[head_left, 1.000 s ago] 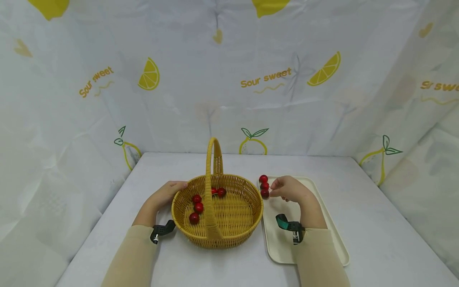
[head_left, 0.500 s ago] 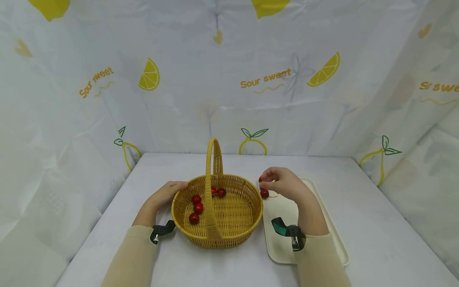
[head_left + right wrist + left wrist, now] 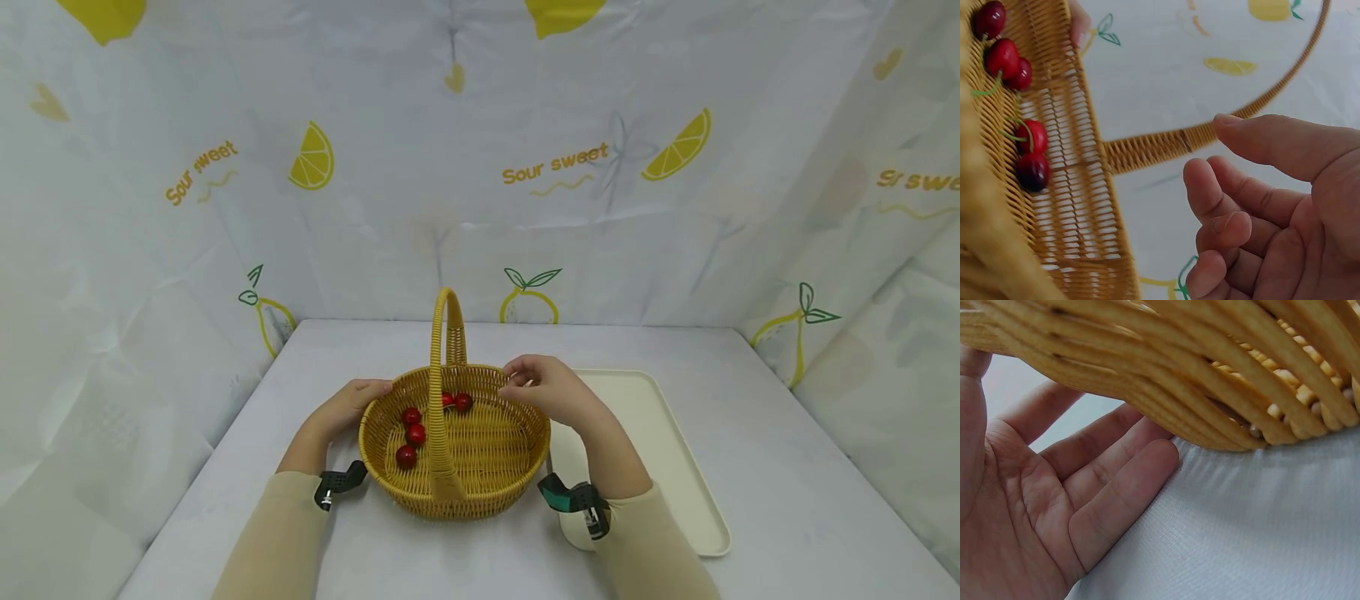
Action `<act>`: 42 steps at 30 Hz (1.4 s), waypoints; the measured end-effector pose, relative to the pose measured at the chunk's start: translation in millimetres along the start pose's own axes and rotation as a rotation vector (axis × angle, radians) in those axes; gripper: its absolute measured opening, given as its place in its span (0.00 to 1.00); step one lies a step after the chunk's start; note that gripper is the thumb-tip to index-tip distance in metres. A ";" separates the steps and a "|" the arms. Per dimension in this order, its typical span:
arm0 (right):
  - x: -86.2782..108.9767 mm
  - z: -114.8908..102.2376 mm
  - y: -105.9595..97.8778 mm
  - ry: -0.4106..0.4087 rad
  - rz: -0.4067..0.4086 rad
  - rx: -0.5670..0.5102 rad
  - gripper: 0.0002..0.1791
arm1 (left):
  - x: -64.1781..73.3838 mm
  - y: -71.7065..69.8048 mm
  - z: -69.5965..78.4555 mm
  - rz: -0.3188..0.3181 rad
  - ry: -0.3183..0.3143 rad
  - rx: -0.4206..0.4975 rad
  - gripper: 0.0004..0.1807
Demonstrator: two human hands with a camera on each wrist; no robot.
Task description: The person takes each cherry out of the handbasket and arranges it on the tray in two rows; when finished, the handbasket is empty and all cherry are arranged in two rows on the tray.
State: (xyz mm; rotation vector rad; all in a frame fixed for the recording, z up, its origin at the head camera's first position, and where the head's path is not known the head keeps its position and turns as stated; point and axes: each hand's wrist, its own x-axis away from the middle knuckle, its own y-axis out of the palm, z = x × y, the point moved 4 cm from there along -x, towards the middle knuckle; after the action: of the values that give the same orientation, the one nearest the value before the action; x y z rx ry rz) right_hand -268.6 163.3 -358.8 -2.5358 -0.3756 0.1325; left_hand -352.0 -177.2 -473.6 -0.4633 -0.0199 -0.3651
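Observation:
A yellow woven basket (image 3: pixel 480 492) with a tall arched handle (image 3: pixel 438 400) stands upright on the table. Several red cherries (image 3: pixel 415 434) lie inside, along its left and back parts; stems show on the cherries (image 3: pixel 1002 59) in the right wrist view. My left hand (image 3: pixel 347 408) holds the basket's left side, thumb at the rim and fingers (image 3: pixel 1125 497) against the lower outside wall. Over the back right rim hovers my right hand (image 3: pixel 551 390), its fingers loosely bent and apart from the thumb, with nothing visible between them in the right wrist view.
A cream tray (image 3: pixel 660 467) lies right of the basket, partly under my right forearm. Its far left corner is hidden by the hand. A white cloth (image 3: pixel 375 250) with lemon prints hangs behind and beside the white table (image 3: pixel 795 467).
My right hand has moved left from the cherries at the tray's far left corner to over the basket's rim. Those cherries are now out of sight. The left hand and basket have not moved.

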 end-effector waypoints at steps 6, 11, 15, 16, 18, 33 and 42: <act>-2.2 -8.0 22.9 -0.042 -0.022 0.013 0.17 | -0.5 -0.1 -0.1 -0.003 0.011 0.007 0.33; -3.1 -14.3 43.1 -0.072 -0.056 0.016 0.16 | 0.1 -0.3 0.6 0.003 0.005 0.009 0.34; -3.9 -17.3 60.1 -0.093 -0.096 0.042 0.14 | 0.8 0.1 1.0 0.005 0.003 0.005 0.34; -3.8 -18.0 64.1 -0.097 -0.106 0.054 0.13 | 0.8 0.2 0.8 0.006 0.001 0.003 0.34; -3.8 -18.4 72.3 -0.092 -0.125 0.082 0.13 | 1.2 0.3 0.6 0.010 -0.007 0.007 0.33; -5.5 -7.9 114.6 -0.070 -0.209 0.230 0.05 | -1.2 0.1 0.2 0.004 -0.015 -0.017 0.35; 0.3 -5.9 126.8 -0.123 -0.379 0.327 0.08 | -1.6 -1.9 -1.3 0.014 -0.019 -0.018 0.34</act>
State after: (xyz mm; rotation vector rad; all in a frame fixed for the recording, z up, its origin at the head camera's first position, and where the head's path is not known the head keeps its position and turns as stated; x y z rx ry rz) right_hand -237.1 58.8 -423.7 -2.1002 -0.8056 0.1878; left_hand -354.1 -178.8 -474.2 -0.4851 -0.0322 -0.3477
